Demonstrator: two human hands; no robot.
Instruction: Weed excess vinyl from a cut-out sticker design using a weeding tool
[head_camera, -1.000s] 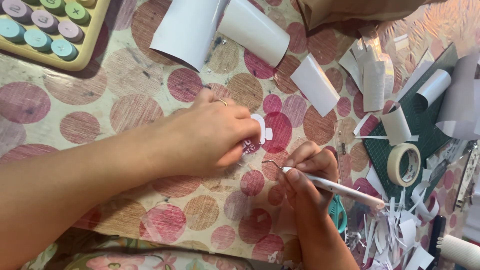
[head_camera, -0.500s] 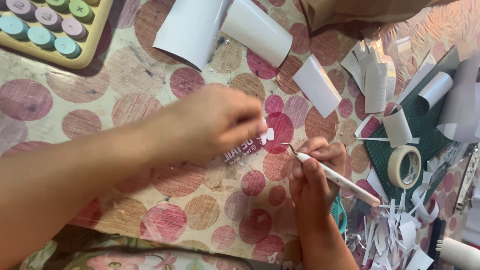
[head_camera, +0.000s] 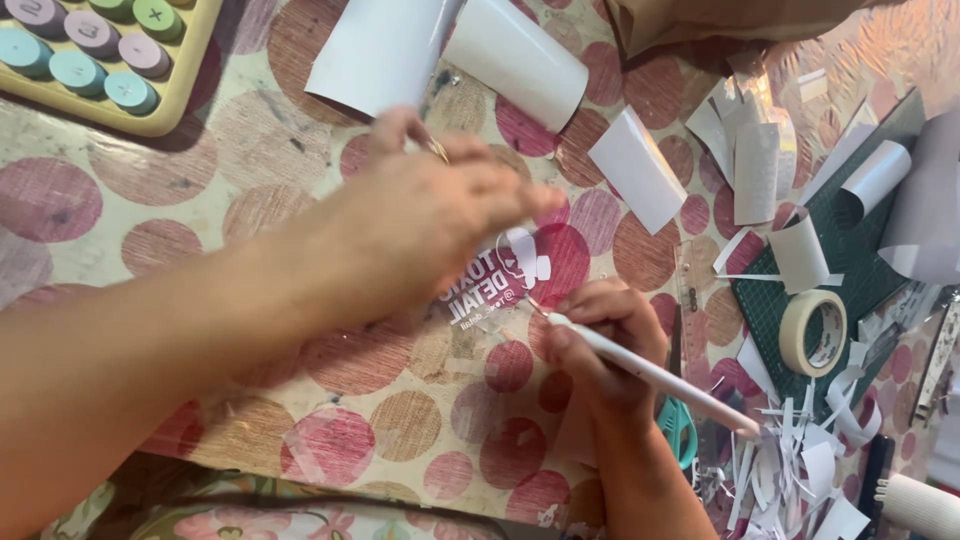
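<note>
Sticker: a small clear sheet with white lettering and a little white figure, lying flat on the surface over a red dot, between the two hands; its edges are nearly invisible against the dotted cloth
Tool: a slim white pen-like craft tool; its fine tip touches the right edge of the sticker
Right hand: the right hand is closed around the tool near its tip, fingers curled, knuckles resting on the surface
Left hand: the left hand hovers above the upper left of the sticker, fingers loosely extended and together, holding nothing that I can see; it is blurred, so whether the fingertips touch the sheet I cannot tell
Hidden: the left hand covers the sticker's upper left part; the right hand covers the tool's front grip; teal scissors show only partly behind the right wrist
Axis: the tool's long axis runs diagonally, tip up-left at the sticker, tail down-right toward the white paper scraps; the sticker's lettering slants the other way, up toward the right
Nearby: a roll of tape on a green cutting mat to the right; white paper curls above; a pastel calculator at top left
</note>
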